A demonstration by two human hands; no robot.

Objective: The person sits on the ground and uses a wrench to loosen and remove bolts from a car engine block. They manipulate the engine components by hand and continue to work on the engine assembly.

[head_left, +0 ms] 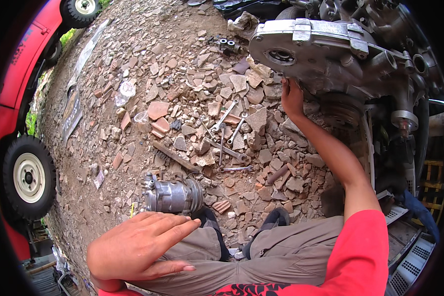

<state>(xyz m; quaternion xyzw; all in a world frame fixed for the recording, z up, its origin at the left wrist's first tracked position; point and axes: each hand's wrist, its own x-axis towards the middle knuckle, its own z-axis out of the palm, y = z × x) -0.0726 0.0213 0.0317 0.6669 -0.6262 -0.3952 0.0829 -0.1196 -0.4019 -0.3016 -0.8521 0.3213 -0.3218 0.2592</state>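
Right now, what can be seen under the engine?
At the lower edge of the engine, the right hand and rubble show. Whatever lies deeper beneath is covered, so I cannot tell.

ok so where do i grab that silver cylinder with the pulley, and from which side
Probably best around the middle of the silver cylinder, from above. It lies lengthwise across the view, its rounded body bare on top between the ribbed pulley at its right end and the fittings at its left. The left hand is nearest, so likely the one to use.
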